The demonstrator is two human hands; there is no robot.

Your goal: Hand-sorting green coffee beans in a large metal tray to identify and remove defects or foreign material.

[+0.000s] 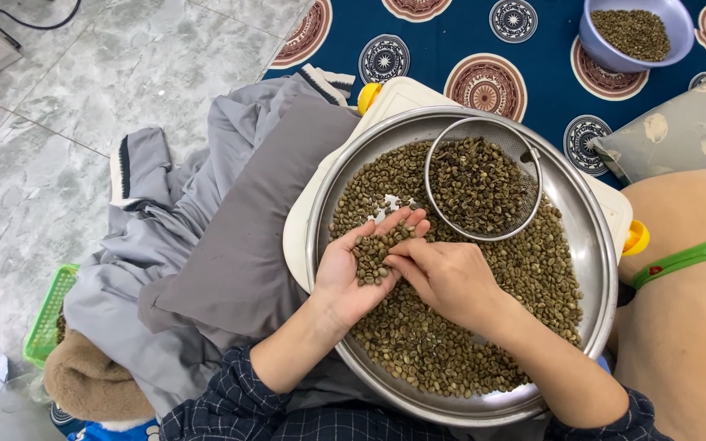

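A round tray [590, 245] of beans [525, 278] fills the frame's centre, a sieve [484, 189] lying inside it. A bowl [606, 49] sits upper right, a basket [46, 314] lower left.
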